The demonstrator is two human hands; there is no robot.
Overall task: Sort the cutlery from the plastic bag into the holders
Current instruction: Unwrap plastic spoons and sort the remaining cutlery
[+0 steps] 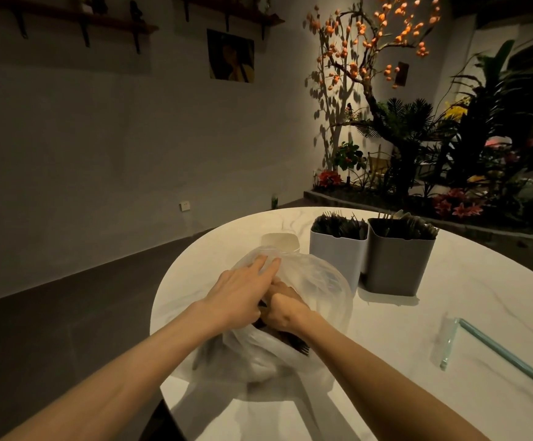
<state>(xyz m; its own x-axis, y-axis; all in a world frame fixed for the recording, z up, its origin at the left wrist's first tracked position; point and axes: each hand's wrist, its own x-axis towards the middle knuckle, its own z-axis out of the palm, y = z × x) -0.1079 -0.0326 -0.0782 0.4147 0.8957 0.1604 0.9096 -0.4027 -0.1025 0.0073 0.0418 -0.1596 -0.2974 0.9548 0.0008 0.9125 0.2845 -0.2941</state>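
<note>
While plastic bag [293,300] sits on bench [449,313] before two holders [398,259], left hand [242,294] presses film flat, fingers straight; right hand [285,313] inside mouth, grip unclear. Cutlery [301,346] light, stiff, slippery; take by handles.

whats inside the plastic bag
Dark cutlery: fork tines show at the bag mouth. The right hand reaches in, fingers hidden; the left hand rests on top. The rest is veiled.
</note>
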